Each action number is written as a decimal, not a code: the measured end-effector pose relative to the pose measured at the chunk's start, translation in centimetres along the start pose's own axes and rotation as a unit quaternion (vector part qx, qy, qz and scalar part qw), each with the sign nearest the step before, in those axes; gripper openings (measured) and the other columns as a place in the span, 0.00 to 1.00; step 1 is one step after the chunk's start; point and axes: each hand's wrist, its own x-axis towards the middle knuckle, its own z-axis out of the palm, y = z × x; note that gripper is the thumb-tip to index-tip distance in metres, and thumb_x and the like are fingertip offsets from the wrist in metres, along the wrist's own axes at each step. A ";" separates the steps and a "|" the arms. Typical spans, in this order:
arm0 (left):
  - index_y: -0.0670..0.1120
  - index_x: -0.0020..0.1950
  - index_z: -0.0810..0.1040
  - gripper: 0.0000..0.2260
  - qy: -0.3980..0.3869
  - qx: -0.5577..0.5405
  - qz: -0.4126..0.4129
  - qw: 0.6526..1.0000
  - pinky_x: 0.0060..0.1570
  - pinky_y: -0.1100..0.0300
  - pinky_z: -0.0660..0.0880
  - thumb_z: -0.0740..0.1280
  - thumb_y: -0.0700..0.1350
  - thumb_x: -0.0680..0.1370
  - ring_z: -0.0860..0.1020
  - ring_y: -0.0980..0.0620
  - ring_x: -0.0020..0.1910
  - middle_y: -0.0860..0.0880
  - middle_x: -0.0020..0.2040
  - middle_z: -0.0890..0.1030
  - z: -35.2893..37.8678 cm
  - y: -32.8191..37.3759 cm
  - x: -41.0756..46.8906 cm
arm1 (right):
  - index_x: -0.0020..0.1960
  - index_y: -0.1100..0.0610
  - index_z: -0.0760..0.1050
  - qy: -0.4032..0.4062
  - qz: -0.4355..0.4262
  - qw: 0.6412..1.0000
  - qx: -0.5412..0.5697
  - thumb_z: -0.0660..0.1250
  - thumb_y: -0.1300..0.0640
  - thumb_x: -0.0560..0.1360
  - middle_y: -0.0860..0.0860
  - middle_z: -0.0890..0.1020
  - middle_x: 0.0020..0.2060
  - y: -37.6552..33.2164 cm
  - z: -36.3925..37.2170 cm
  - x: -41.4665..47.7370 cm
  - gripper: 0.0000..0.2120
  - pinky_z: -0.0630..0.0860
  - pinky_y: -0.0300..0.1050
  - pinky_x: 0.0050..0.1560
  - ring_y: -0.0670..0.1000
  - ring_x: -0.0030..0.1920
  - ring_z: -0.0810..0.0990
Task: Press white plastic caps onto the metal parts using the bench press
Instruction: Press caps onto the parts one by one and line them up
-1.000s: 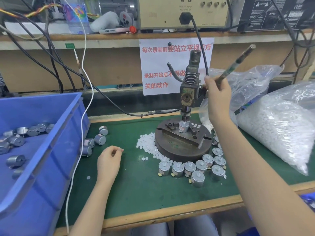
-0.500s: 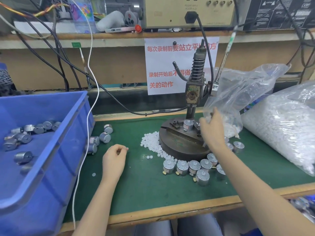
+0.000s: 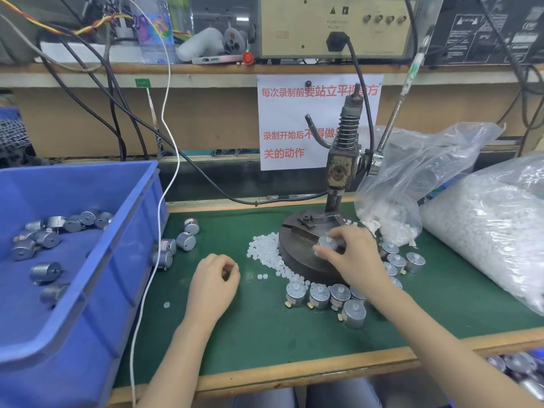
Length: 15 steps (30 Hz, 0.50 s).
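Note:
The bench press [image 3: 338,172] stands on a round dark base [image 3: 297,260] on the green mat, its lever [image 3: 403,92] raised and free. My right hand [image 3: 353,257] reaches over the base and grips a capped metal part [image 3: 325,242] at the fixture under the ram. My left hand [image 3: 215,278] rests on the mat left of the base, fingers curled, with what looks like a small white cap [image 3: 228,270] pinched at its fingertips. Loose white caps [image 3: 265,251] lie against the base's left side. Capped metal parts [image 3: 319,294] stand in front of and to the right of it.
A blue bin [image 3: 88,260] with several bare metal parts fills the left; three more parts [image 3: 185,241] lie beside it. Two plastic bags of white caps [image 3: 485,231] crowd the right. A white cable [image 3: 164,201] hangs along the bin's edge. The wooden bench edge [image 3: 294,375] runs along the front.
My right hand let go of the press lever, which swung up, and came down to the base to grip the part. My left hand stayed on the mat.

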 end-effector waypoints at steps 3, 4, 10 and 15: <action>0.46 0.45 0.79 0.04 -0.035 0.088 0.105 0.990 0.44 0.63 0.64 0.66 0.45 0.75 0.71 0.52 0.46 0.52 0.43 0.75 0.4 0.4 -0.7 | 0.49 0.52 0.76 -0.038 -0.045 0.996 0.072 0.73 0.49 0.68 0.39 0.74 0.41 -0.5 -0.8 -3.8 0.13 0.65 0.38 0.51 0.46 0.49 0.69; 0.46 0.46 0.79 0.05 -0.042 0.095 0.119 0.987 0.45 0.63 0.64 0.66 0.45 0.75 0.71 0.51 0.46 0.52 0.44 0.76 0.4 0.5 -0.8 | 0.49 0.52 0.77 -0.051 -0.068 0.994 0.075 0.74 0.50 0.68 0.38 0.73 0.41 -0.4 -0.9 -4.9 0.12 0.64 0.34 0.51 0.45 0.49 0.69; 0.45 0.51 0.82 0.08 -0.022 0.067 0.123 0.990 0.48 0.59 0.68 0.70 0.45 0.74 0.72 0.50 0.45 0.51 0.42 0.76 0.2 0.7 -1.2 | 0.50 0.54 0.81 -0.076 -0.195 0.978 -0.022 0.73 0.50 0.67 0.46 0.78 0.40 0.7 -0.6 -8.4 0.14 0.66 0.41 0.50 0.48 0.44 0.72; 0.46 0.54 0.82 0.11 -0.052 0.120 0.180 0.975 0.47 0.59 0.66 0.71 0.46 0.73 0.73 0.47 0.45 0.49 0.43 0.77 0.4 1.0 -1.5 | 0.49 0.53 0.81 -0.052 -0.227 0.967 -0.108 0.81 0.52 0.59 0.49 0.78 0.43 0.7 -0.3 -8.7 0.20 0.75 0.43 0.47 0.50 0.45 0.76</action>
